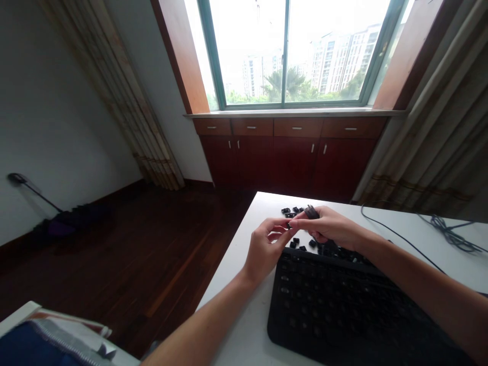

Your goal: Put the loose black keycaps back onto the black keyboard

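Observation:
My left hand (269, 245) is closed in a pinch on a small black keycap (290, 225), just beyond the keyboard's far left corner. The fingertips of my right hand (330, 224) meet it there and touch the same spot. Tucked in my right fingers is a small dark brush (311, 211), its bristle-like end pointing up and away; its lower part is hidden. Below both hands lies a black keyboard (324, 310), its surface dim and blurred. Loose black keycaps (312, 243) are scattered on the white table between the hands and the keyboard, and more lie behind the fingers.
The white table (236, 284) ends at a left edge above a dark wood floor (152, 274). A black cable (400, 234) crosses the table, with a coiled cable (450, 229) at right. A white chair (76, 330) holds blue cloth at lower left. Cabinets (293, 157) stand under the window.

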The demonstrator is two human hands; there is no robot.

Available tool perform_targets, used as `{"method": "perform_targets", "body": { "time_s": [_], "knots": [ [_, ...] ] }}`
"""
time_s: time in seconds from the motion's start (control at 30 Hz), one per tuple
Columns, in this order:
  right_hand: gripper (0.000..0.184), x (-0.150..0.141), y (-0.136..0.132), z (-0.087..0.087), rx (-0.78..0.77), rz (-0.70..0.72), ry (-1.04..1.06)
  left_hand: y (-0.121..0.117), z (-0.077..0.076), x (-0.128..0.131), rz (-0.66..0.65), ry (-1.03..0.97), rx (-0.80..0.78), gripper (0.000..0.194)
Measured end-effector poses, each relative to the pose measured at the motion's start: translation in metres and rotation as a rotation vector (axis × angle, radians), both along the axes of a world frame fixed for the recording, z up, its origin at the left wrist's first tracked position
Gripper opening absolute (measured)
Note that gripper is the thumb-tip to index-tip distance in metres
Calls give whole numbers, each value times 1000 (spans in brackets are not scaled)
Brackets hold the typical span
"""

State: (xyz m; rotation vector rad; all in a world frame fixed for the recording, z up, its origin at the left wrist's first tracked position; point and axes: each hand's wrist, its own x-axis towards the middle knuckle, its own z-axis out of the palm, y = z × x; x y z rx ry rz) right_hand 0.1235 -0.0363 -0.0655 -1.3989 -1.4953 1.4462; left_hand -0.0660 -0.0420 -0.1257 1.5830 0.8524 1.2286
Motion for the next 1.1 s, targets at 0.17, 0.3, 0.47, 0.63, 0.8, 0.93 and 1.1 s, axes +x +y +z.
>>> {"method": "perform_targets", "body": {
  "time_s": [0.17,0.3,0.47,0.63,0.8,0.93,1.1],
  "knots": [
    [47,14,-14,-3,18,-75,42,0,2,-3,13,5,6,32],
    [49,28,-31,-7,-29,-59,-1,-1,4,-6,23,101,101,31],
    [52,35,-43,-9,-32,-26,-12,-4,5,-6,19,179,197,29],
    [56,39,-46,-6,49,38,-30,-3,3,-7,0,250,289,29],
    [48,46,-52,9,146,104,-234,-3,3,-5,-13,295,423,29],
    [41,48,-57,21,218,85,-407,-6,4,-5,-50,363,494,25],
    [39,52,-57,15,216,110,-431,-8,3,-5,-69,421,518,27]
  ]
}}
